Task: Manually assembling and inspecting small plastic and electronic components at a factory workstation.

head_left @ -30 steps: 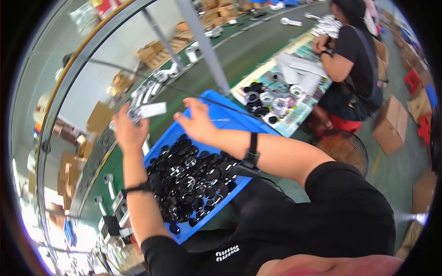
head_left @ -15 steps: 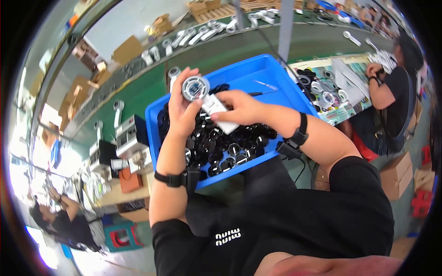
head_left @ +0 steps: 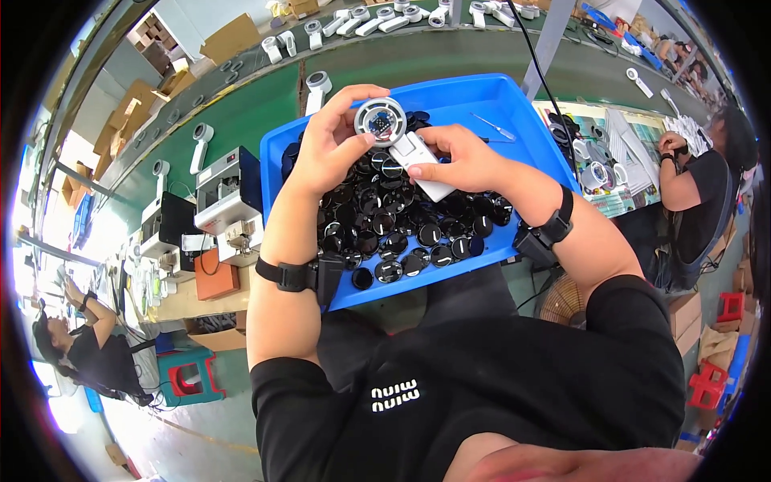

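Note:
Both my hands hold a white handheld fan above a blue tray. Its round grey head is uncovered at the front, showing a dark inside with small parts. My left hand grips that head, with the thumb at its lower rim and the fingers around the far side. The handle slants down to the right, where my right hand closes on it, thumb on top. Beneath lie many glossy black discs in the tray. A thin screwdriver with a clear handle rests at the tray's right.
Beyond the tray runs a green conveyor carrying more white fans. Box-shaped machines stand at left, beside an orange box. A co-worker sits at a parts-covered table on the right. Another person is at far left.
The whole view has shifted, with the background now higher. The fan appears slightly farther right over the tray. Both hands keep hold of it, left at the head, right on the handle.

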The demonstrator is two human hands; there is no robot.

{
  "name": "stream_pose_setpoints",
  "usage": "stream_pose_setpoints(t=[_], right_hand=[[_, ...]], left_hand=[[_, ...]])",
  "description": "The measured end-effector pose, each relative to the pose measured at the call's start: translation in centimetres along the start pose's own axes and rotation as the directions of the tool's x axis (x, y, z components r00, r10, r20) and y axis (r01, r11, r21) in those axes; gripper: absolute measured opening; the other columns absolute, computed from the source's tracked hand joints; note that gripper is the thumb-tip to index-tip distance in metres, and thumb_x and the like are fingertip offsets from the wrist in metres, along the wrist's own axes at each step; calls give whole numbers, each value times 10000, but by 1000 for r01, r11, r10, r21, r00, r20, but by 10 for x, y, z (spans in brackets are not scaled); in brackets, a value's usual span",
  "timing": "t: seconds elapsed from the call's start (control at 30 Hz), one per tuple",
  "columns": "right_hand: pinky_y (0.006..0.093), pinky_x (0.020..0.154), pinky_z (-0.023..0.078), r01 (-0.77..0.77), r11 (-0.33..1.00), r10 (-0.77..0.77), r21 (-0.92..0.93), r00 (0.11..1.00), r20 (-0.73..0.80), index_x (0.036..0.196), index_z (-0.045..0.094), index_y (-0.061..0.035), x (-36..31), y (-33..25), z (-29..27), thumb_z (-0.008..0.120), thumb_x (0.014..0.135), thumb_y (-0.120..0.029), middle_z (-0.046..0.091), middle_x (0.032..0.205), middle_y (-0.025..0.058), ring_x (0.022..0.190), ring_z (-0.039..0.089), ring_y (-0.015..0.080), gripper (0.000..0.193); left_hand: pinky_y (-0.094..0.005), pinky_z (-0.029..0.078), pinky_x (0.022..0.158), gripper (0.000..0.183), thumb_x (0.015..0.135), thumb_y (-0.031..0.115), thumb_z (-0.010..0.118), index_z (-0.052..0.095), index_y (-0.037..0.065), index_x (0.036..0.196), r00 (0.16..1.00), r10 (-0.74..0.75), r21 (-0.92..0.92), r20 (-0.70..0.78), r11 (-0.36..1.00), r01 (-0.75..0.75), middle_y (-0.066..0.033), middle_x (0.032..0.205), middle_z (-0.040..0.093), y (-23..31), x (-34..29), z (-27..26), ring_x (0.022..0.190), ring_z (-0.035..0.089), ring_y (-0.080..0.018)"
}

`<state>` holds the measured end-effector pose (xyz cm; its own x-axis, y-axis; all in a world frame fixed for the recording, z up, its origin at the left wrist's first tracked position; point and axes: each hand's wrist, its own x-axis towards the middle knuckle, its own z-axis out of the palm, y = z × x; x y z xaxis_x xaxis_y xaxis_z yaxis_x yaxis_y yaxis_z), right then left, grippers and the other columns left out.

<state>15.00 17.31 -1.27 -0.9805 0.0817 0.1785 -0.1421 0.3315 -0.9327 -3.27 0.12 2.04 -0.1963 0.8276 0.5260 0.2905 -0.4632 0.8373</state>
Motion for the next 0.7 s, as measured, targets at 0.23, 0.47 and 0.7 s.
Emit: stream_pose_setpoints(t=[0.23, 0.47, 0.7], right_hand=[[293, 710, 484, 1, 999, 0, -35, 1000, 24, 1039, 687, 23, -1, -6, -2, 789, 922, -269, 677, 849, 47, 785, 576, 75, 330], [288, 714, 488, 14, 995, -3, -102, 994, 108, 1083, 702, 29, -4, -2, -6, 796, 915, -259, 691, 868, 48, 800, 591, 79, 347], [284, 742, 508, -31, 999, 32, -12, 992, 125, 1091, 708, 36, -5, -9, -7, 803, 909, -260, 703, 887, 43, 828, 622, 88, 360]], left_hand=[[-320, 507, 994, 581, 752, 2, 669, 601, 3, 1328, 994, -90, 202, 54, 976, 77, -99, 1268, 595, 15, 0, -3, 1127, 634, -177], [-285, 543, 736, 330, 746, 31, 738, 666, -3, 1067, 988, -95, 363, 121, 931, 45, -64, 1121, 613, 15, 1, -5, 878, 680, -146], [-293, 520, 924, 446, 755, -4, 708, 649, -11, 1196, 967, -139, 229, 213, 969, 89, -83, 1257, 568, 27, -3, -16, 1102, 627, -165]])
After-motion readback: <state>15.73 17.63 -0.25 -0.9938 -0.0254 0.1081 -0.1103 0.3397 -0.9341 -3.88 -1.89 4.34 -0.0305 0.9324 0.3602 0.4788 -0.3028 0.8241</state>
